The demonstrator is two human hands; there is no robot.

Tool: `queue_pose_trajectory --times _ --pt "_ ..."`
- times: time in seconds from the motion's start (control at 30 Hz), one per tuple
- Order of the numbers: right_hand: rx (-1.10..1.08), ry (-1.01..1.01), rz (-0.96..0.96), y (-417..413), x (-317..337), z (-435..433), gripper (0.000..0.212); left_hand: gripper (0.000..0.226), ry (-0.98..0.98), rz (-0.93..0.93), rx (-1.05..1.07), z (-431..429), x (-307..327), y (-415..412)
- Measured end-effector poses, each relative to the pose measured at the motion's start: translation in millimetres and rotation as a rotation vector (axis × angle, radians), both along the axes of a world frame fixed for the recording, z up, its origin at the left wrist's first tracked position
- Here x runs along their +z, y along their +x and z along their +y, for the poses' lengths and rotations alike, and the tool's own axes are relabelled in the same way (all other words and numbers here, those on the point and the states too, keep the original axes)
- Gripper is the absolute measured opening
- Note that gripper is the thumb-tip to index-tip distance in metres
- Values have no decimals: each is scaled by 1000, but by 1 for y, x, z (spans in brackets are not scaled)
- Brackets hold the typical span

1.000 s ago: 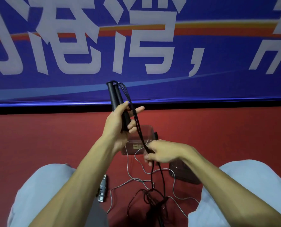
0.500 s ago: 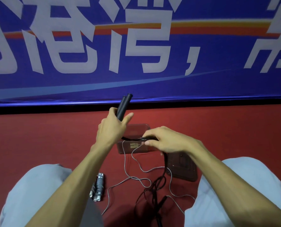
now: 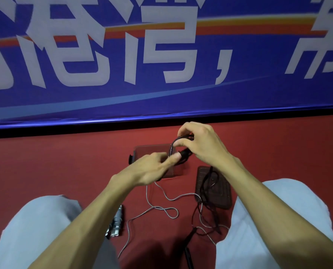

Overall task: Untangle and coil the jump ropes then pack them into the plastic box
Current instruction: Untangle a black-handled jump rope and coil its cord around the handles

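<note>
A black jump rope (image 3: 172, 147) arcs in a loop between my two hands above the clear plastic box (image 3: 152, 149) on the red floor. My left hand (image 3: 152, 167) grips the black handles low, its thumb stretched toward the loop. My right hand (image 3: 200, 146) pinches the top of the black loop with curled fingers. Loose black cord (image 3: 206, 193) trails from my right hand down over the lid to a tangle between my knees. A grey jump rope (image 3: 161, 209) lies in curves on the floor, its grey handles (image 3: 117, 223) beside my left knee.
The box's dark lid (image 3: 222, 197) lies flat to the right of the box. A blue banner with white characters (image 3: 161, 55) stands along the back edge of the red floor. My knees in light trousers (image 3: 35, 230) frame the ropes on both sides.
My left hand has come down and tipped the black handles flat over the box. My right hand has moved up and back, drawing the black cord into a loop.
</note>
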State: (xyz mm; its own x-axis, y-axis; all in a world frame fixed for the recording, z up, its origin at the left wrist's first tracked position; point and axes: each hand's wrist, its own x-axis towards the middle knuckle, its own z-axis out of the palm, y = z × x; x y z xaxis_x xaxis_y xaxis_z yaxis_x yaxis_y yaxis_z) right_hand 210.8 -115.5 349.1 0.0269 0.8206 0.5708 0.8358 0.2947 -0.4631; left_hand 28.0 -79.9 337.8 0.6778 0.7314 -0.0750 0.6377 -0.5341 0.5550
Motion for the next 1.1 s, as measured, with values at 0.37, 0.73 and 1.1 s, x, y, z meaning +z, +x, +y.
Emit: queue_pose_trajectory --times 0.37,0.73,1.1 --pt "147 -499 733 4 6 4 15 34 145 -144 -81 -11 -3 -4" --pt "275 -758 944 -14 1 6 17 35 -139 -724 333 2 10 -1" --pt "310 -837 -263 -27 -5 -13 11 40 38 -451 501 23 -3 -11"
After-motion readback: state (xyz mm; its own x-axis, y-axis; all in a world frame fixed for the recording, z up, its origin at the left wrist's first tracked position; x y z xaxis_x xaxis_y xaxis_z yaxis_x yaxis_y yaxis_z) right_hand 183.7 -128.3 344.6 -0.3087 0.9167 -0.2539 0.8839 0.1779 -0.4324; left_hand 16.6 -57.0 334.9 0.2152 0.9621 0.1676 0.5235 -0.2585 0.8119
